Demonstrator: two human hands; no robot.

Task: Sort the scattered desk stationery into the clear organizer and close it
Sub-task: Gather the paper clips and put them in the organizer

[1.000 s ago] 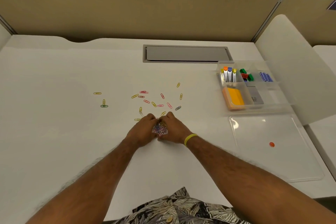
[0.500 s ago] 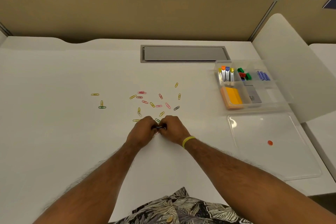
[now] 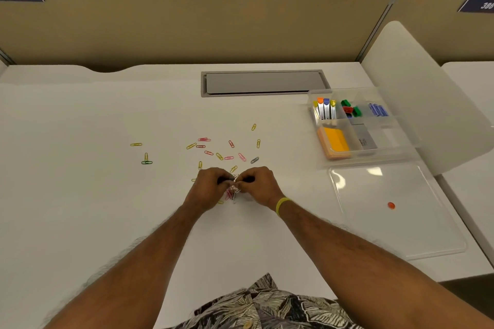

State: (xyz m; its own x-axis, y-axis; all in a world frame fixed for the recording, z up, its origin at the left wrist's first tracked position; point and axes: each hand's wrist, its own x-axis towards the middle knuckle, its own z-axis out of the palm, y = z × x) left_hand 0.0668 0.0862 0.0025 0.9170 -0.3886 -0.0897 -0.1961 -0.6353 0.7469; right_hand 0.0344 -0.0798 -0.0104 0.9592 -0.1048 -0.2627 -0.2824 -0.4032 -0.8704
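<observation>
Paper clips in yellow, pink, green and grey lie scattered across the middle of the white desk, with a few apart to the left. Just below that scatter, both forearms reach forward from the bottom of the view and meet. The left hand and the right hand sit knuckles up, close together, fingers curled inward toward each other. Between their fingertips they pinch a bunch of clips, mostly pink and silver, which hangs down to the desk surface or just over it; I cannot tell if it touches. A yellow wristband circles the right wrist.

Well to the right stands the clear organizer, open, its compartments holding coloured tabs, green and red binder clips, something blue and an orange-yellow pad of notes. Its clear lid lies flat on the desk just in front of it, nearer the person, with a small orange dot on it.
</observation>
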